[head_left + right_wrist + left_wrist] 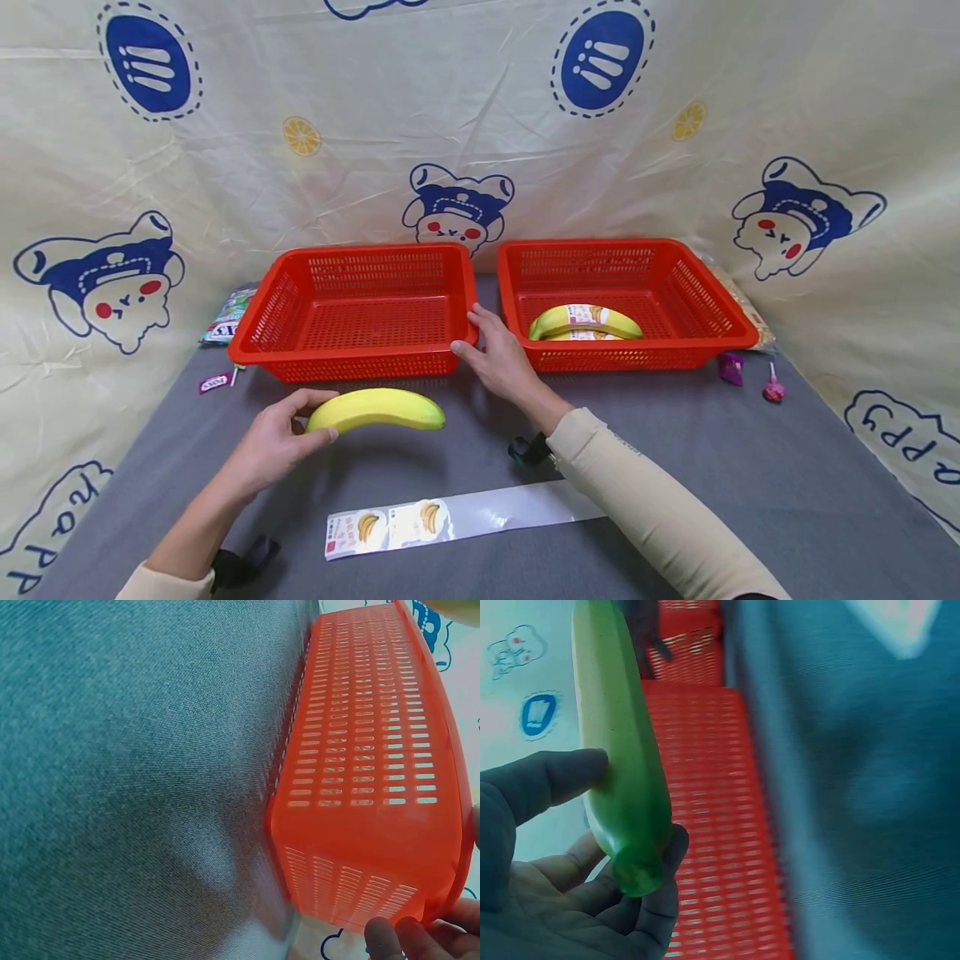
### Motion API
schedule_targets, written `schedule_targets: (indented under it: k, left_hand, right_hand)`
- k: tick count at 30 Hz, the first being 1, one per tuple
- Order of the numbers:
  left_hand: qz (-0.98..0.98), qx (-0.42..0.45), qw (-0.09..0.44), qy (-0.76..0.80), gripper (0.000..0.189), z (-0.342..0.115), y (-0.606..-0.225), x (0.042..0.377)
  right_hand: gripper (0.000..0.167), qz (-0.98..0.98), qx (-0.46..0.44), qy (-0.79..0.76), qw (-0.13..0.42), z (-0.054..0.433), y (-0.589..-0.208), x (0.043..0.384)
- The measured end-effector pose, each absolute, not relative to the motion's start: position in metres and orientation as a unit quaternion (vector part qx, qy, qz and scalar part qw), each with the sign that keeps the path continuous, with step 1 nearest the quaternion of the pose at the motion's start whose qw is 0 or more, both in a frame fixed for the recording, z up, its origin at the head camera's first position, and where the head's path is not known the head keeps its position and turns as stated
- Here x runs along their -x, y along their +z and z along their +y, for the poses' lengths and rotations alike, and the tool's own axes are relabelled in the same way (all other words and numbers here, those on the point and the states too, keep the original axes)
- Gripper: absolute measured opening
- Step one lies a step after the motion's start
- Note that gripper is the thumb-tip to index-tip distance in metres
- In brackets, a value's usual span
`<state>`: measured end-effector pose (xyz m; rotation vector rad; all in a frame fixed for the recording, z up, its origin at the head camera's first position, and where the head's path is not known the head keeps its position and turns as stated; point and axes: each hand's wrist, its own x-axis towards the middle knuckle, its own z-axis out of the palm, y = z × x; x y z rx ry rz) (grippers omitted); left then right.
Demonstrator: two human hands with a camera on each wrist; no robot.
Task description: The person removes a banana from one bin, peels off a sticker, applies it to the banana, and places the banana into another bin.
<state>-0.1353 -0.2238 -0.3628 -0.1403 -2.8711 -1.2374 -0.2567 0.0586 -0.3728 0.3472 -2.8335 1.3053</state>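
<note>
A yellow banana (375, 408) without a label on its visible side hangs above the grey table. My left hand (273, 442) grips it near one end, thumb on one side and fingers on the other. In the left wrist view the banana's greenish end (637, 862) pokes out between thumb and fingers. My right hand (506, 362) holds the front right corner of the left red basket (352, 367), thumb and fingers at its rim. On the table lies a strip of banana stickers (480, 512), partly hidden by my right forearm.
The right red basket (622, 358) holds labelled bananas (562, 321). A snack bag (228, 317) and small wrapped candy (215, 382) lie by the left basket. Past the right basket are a purple candy (731, 368), a lollipop (774, 390) and another bag (738, 304).
</note>
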Motion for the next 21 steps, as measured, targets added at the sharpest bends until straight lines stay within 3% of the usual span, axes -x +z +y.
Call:
schedule_targets:
  k: [21]
  left_hand:
    - [-0.928, 0.098, -0.005, -0.358, 0.041, -0.183, -0.401, 0.159]
  right_hand:
    - [0.070, -0.911, -0.097, 0.401, -0.017, 0.056, -0.367, 0.257]
